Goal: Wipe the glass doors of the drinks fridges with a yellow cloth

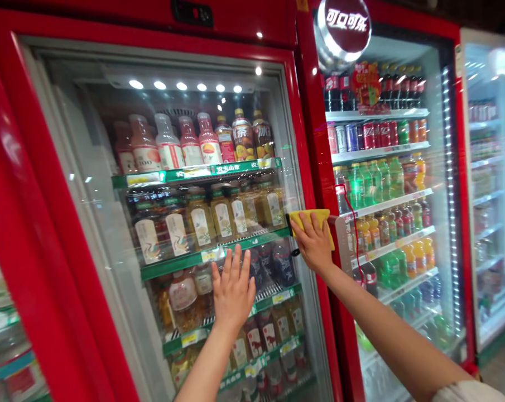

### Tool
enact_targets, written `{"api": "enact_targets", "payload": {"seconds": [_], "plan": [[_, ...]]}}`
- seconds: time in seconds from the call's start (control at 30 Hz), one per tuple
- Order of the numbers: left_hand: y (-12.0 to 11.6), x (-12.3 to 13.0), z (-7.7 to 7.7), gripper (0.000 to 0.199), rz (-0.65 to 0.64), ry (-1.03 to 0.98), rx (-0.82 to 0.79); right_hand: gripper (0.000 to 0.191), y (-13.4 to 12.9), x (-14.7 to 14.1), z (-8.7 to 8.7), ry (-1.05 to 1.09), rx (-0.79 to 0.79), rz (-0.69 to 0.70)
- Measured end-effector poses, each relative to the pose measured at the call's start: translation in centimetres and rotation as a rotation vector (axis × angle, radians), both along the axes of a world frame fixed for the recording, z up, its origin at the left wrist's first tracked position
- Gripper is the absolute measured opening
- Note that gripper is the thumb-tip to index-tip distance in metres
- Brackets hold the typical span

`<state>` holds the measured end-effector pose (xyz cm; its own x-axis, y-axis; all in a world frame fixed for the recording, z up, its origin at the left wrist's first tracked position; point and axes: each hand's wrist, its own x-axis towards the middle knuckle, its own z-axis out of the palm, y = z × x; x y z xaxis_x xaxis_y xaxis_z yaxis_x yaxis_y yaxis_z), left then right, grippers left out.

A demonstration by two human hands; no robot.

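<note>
My left hand (pixel 234 290) is open, its fingers apart and stretched upward, in front of the glass door (pixel 231 215) of a red drinks fridge. Nothing is in it. Further right, my right hand (pixel 314 245) has its fingers over a folded yellow cloth (pixel 322 214), held flat at the right side of the same door. A small dark piece sticks out below the cloth's left edge. Behind the glass, bottles of juice (pixel 209 139) and tea (pixel 200 220) stand in rows on shelves with green front strips.
Right of the cloth is a vertical door handle (pixel 342 245), with a thin red cord (pixel 355 223) hanging near it. A second red fridge (pixel 314 111) full of drinks adjoins, under a round sign (pixel 345 25). Another lit fridge (pixel 484 178) stands beyond.
</note>
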<state>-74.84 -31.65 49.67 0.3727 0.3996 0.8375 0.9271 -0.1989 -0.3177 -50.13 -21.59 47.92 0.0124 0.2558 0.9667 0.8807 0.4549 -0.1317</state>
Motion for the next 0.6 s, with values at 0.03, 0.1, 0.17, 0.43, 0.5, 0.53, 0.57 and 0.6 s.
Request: {"api": "enact_targets", "payload": {"seconds": [0.03, 0.1, 0.17, 0.43, 0.5, 0.53, 0.57, 0.6], "plan": [[-0.2, -0.2, 0.4, 0.080, 0.019, -0.018, 0.019, 0.051, 0.1, -1.0, 1.1, 0.064, 0.002, -0.010], [-0.5, -0.4, 0.9, 0.079, 0.049, -0.039, 0.047, 0.052, -0.2, -3.4, 2.5, 0.104, 0.010, -0.010], [-0.7, -0.6, 1.1, 0.078, 0.060, -0.033, 0.050, 0.052, -1.0, -5.0, 2.1, 0.023, 0.042, 0.019], [-1.5, -3.3, 1.0, 0.073, 0.053, -0.013, 0.044, 0.044, -1.0, -2.7, 1.7, -0.149, 0.137, 0.050], [-1.5, -3.6, 1.2, 0.075, 0.052, -0.025, 0.061, 0.048, -0.9, -4.8, 3.9, -0.006, 0.124, 0.019], [-1.4, -3.7, 1.2, 0.076, 0.050, -0.030, 0.068, 0.049, -1.1, -6.2, 4.6, 0.022, 0.129, 0.020], [-1.4, -3.7, 1.2, 0.078, 0.047, -0.032, 0.072, 0.050, -1.4, -7.5, 4.6, 0.013, 0.135, 0.032], [-1.4, -3.8, 1.2, 0.080, 0.042, -0.031, 0.074, 0.051, -1.8, -8.4, 4.2, -0.024, 0.140, 0.053]]}}
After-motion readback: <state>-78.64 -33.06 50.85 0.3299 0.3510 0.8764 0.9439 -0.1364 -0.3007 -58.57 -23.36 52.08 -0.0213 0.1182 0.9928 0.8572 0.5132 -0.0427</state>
